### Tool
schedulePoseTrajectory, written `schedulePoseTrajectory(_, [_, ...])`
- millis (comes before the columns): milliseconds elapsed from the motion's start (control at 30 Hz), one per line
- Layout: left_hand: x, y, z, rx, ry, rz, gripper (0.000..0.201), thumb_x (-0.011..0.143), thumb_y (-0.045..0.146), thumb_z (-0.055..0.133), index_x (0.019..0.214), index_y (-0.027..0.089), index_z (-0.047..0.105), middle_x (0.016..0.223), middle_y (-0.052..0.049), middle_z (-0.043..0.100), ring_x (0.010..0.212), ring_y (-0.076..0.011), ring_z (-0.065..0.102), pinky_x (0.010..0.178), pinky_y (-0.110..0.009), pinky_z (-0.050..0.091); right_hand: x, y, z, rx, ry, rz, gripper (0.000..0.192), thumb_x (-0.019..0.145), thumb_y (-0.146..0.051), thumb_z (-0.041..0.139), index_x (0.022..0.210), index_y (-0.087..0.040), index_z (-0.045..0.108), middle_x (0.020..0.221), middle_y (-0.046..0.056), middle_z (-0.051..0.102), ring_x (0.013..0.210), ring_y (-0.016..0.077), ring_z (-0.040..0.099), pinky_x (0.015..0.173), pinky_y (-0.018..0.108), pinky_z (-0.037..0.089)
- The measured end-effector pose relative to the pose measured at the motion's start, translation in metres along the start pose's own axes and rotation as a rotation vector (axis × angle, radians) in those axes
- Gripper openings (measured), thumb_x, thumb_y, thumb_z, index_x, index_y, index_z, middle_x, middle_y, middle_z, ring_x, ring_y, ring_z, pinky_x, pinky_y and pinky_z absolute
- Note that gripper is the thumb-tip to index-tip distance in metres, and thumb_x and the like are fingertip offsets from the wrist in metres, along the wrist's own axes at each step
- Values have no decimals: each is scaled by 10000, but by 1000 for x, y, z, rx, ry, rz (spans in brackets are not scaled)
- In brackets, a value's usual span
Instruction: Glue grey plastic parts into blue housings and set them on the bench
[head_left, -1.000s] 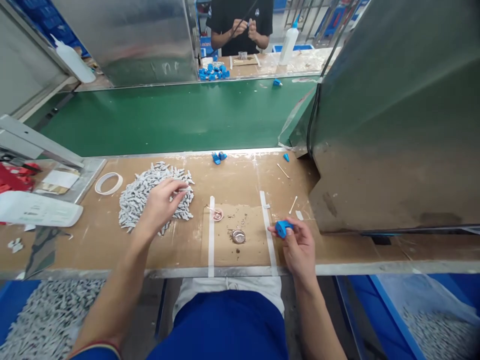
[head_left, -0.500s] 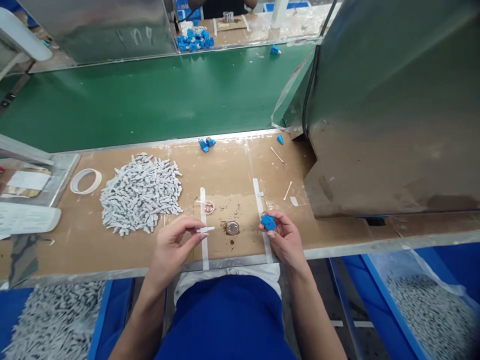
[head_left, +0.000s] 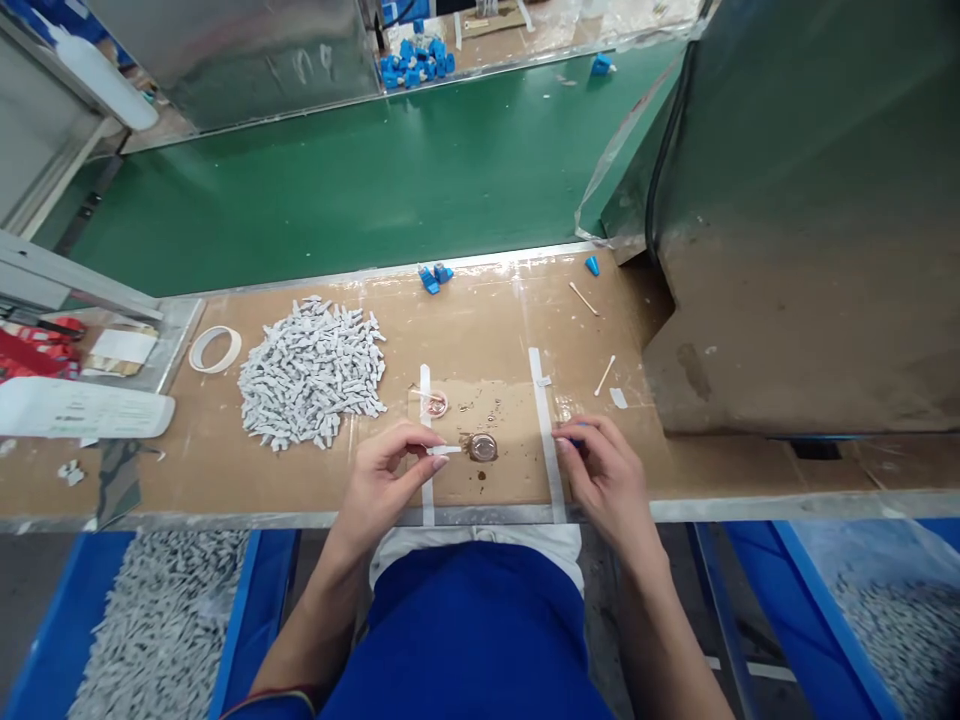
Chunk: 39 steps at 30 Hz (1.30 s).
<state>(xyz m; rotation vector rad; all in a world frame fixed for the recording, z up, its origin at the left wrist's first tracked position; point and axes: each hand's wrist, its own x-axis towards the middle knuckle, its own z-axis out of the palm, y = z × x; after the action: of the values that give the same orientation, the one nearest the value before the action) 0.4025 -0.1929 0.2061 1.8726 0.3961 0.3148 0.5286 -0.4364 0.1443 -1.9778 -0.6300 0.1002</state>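
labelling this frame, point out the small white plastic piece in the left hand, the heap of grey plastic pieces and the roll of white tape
small white plastic piece [head_left: 444,450]: head view, on its middle, past the fingertips
heap of grey plastic pieces [head_left: 311,372]: head view, centre of the heap
roll of white tape [head_left: 196,357]: head view, on its left rim

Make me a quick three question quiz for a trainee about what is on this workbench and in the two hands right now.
1. True or false: the left hand pinches a small grey piece beside the small round dish.
2. Which lies left of the pile of grey pieces? A) a roll of tape B) a cotton swab C) two blue parts
3. Fill in: the right hand closes on a part of which only a bit shows, coloured ____.

Key: 1 true; 2 A; 3 blue.
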Motion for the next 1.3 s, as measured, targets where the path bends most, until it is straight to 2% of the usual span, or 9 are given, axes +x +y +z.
schedulePoseTrajectory(100, [0, 2, 3, -17, -15, -38, 113, 850, 297, 781, 894, 195, 761, 887, -69, 769, 841, -191, 716, 760, -298, 600, -1, 4, 1, -108, -1, -24, 264, 972, -320, 611, 1226, -258, 646, 1072, 83, 702, 951, 254, 657, 812, 393, 542])
schedulePoseTrajectory(267, [1, 8, 7, -87, -19, -5, 74, 847, 254, 775, 882, 196, 743, 884, -64, 763, 862, -178, 723, 770, -274, 610, -1, 11, 4, -151, -14, -106, 213, 966, -278, 624, 1171, -268, 680, 1099, 86, 715, 1022, 276, 659, 864, 427, 559])
schedulePoseTrajectory(433, [3, 7, 9, -144, -25, 0, 66, 861, 242, 768, 876, 196, 722, 889, -55, 755, 875, -168, 724, 784, -258, 608, -5, 9, 8, -96, -9, -114, 299, 982, -254, 590, 1269, -282, 671, 1137, 89, 666, 1061, 252, 658, 879, 396, 563])
schedulePoseTrajectory(567, [3, 6, 9, -37, -36, 2, 52, 877, 240, 745, 912, 201, 743, 884, -46, 760, 835, -164, 720, 761, -249, 598, -9, 10, 10, 27, -44, -98, 360, 1002, -242, 567, 1352, -286, 639, 1155, 94, 635, 1040, 222, 659, 853, 357, 572])
schedulePoseTrajectory(700, [4, 7, 8, 82, -80, 43, 65, 881, 244, 741, 930, 209, 764, 896, -46, 778, 832, -178, 728, 761, -266, 599, -14, 15, 13, 125, -6, -68, 336, 995, -250, 603, 1326, -291, 644, 1177, 90, 639, 1037, 208, 658, 871, 353, 576])
schedulePoseTrajectory(900, [13, 10, 6, 309, -182, 177, 89, 935, 271, 693, 958, 212, 755, 888, -58, 780, 799, -198, 727, 723, -294, 582, -17, 23, 18, 203, 69, -24, 255, 970, -285, 645, 1224, -273, 662, 1128, 90, 671, 1038, 234, 663, 868, 381, 575])
schedulePoseTrajectory(1133, [28, 18, 13, 547, -329, 387, 88, 997, 222, 598, 984, 202, 682, 888, -41, 738, 816, -181, 705, 738, -273, 550, -15, 23, 18, 234, 23, -56, 213, 968, -282, 651, 1180, -274, 674, 1112, 74, 680, 1015, 223, 669, 875, 361, 560])
schedulePoseTrajectory(1300, [36, 17, 21, 674, -450, 457, 150, 1023, 194, 525, 982, 186, 670, 873, -46, 690, 806, -183, 670, 717, -276, 526, -13, 22, 15, 234, 16, -45, 210, 977, -305, 629, 1178, -266, 676, 1099, 84, 691, 1003, 236, 673, 864, 375, 564])
